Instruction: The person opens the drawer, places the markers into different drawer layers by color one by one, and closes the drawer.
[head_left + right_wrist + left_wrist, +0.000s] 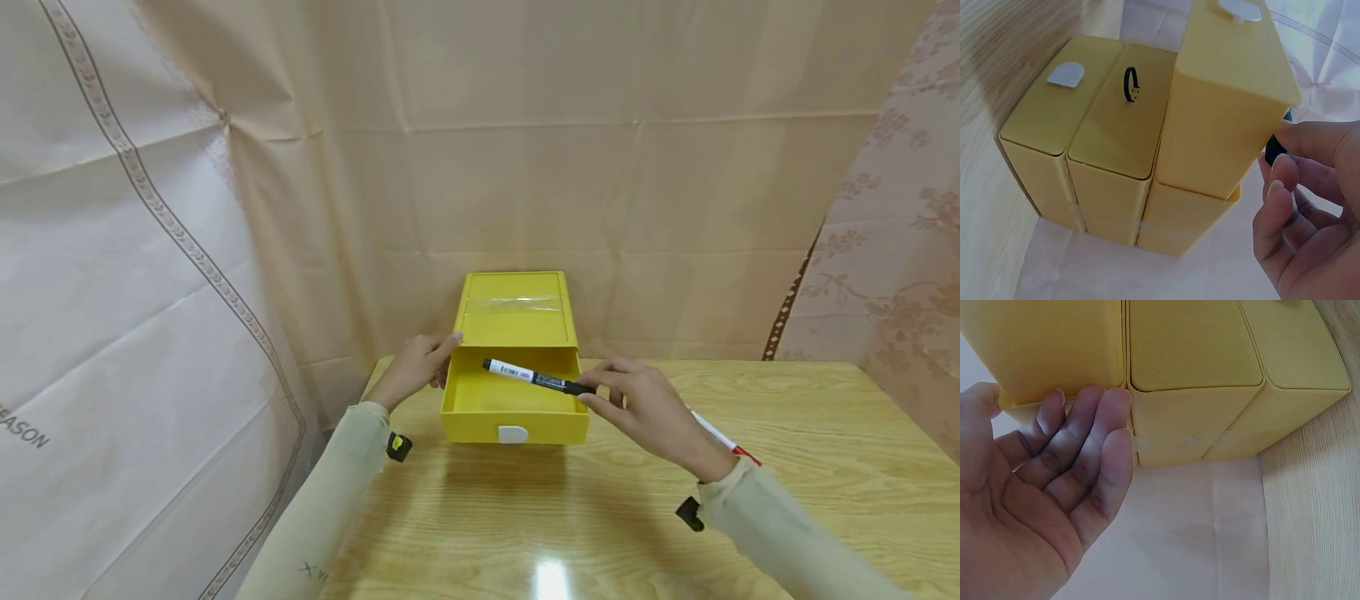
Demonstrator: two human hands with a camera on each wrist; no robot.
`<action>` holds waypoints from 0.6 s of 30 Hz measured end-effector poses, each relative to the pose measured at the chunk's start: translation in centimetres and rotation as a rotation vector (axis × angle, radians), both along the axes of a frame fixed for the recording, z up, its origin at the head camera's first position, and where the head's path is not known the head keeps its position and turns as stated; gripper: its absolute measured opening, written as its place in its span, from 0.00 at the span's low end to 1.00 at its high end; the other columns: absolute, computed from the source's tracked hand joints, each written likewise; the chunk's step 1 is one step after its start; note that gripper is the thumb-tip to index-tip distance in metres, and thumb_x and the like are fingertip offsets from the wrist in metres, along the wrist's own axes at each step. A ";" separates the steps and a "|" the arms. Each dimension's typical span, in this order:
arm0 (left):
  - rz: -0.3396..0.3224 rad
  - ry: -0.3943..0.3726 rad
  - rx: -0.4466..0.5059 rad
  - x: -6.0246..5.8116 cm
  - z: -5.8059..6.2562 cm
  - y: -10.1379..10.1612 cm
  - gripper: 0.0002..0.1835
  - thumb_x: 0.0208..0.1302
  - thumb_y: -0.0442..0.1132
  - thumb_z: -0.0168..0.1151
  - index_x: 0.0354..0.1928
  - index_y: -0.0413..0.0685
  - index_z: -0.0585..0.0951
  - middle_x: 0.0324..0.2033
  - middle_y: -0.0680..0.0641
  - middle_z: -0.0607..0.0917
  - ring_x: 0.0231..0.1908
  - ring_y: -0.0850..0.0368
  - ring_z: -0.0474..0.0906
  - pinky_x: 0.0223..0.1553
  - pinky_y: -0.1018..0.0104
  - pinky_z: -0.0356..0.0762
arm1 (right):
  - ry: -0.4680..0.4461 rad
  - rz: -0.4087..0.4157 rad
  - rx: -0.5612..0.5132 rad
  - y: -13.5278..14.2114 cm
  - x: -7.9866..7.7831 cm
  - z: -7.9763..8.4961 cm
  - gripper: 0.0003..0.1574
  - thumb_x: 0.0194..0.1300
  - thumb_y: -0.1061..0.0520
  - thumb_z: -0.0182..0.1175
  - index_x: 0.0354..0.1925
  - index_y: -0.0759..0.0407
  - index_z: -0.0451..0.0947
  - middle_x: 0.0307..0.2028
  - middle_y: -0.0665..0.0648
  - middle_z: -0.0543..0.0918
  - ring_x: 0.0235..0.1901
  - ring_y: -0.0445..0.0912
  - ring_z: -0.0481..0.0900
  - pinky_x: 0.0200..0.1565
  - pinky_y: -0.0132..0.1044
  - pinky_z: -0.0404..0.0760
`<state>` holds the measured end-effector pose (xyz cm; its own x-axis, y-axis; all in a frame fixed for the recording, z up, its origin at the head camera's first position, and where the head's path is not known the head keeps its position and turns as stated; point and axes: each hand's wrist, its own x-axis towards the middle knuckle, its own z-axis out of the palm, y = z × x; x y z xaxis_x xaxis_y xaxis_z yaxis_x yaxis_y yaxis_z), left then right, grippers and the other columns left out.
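A yellow drawer unit (517, 321) has its top drawer (487, 427) pulled out. The thumb of my left hand (414, 367) rests on the unit's top front corner. Its other fingers lie loosely bent along the unit's side, as the left wrist view shows. With thumb and fingertips, my right hand (637, 404) pinches the black end of a black-and-white marker (528, 374). Most of the marker extends over the drawer opening, sloping up to the left. In the right wrist view, the drawer wall hides all but the marker's black end (1274, 150).
Below are two more drawers, both closed: the middle drawer with a black loop handle (1130, 85), the lowest with a white tab (1067, 74). A red-and-white pen (716, 430) lies on the wooden table (810, 433) beyond the right wrist. Cloth curtains (525, 167) hang behind.
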<state>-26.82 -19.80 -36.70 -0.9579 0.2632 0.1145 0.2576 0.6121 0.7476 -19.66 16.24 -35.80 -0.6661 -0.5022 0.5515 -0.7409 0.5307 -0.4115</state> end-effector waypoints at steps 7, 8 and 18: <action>0.002 -0.005 0.010 0.0 0.1 0.0 0.36 0.78 0.68 0.43 0.30 0.45 0.83 0.23 0.44 0.84 0.27 0.40 0.82 0.30 0.56 0.83 | -0.030 0.005 -0.007 -0.6 0.1 0.3 0.10 0.64 0.59 0.73 0.45 0.53 0.89 0.39 0.44 0.83 0.22 0.34 0.73 0.21 0.31 0.73; 0.004 -0.007 0.012 0.0 0.1 0.0 0.35 0.78 0.68 0.43 0.30 0.45 0.84 0.23 0.44 0.84 0.28 0.40 0.83 0.30 0.56 0.83 | -0.036 0.009 -0.004 -0.7 0.1 0.4 0.10 0.64 0.59 0.73 0.45 0.53 0.89 0.39 0.44 0.83 0.22 0.35 0.73 0.21 0.31 0.73; 0.006 -0.016 0.016 0.1 0.1 0.1 0.35 0.78 0.67 0.44 0.31 0.46 0.83 0.24 0.45 0.84 0.31 0.33 0.83 0.30 0.56 0.83 | -0.078 0.034 -0.002 -1.1 0.0 0.4 0.11 0.63 0.60 0.74 0.45 0.52 0.89 0.39 0.42 0.84 0.23 0.36 0.74 0.22 0.31 0.75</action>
<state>-26.68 -19.68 -36.57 -0.9612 0.2559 0.1032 0.2418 0.6011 0.7617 -19.68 15.10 -35.37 -0.6895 -0.5242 0.4999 -0.7243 0.5049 -0.4696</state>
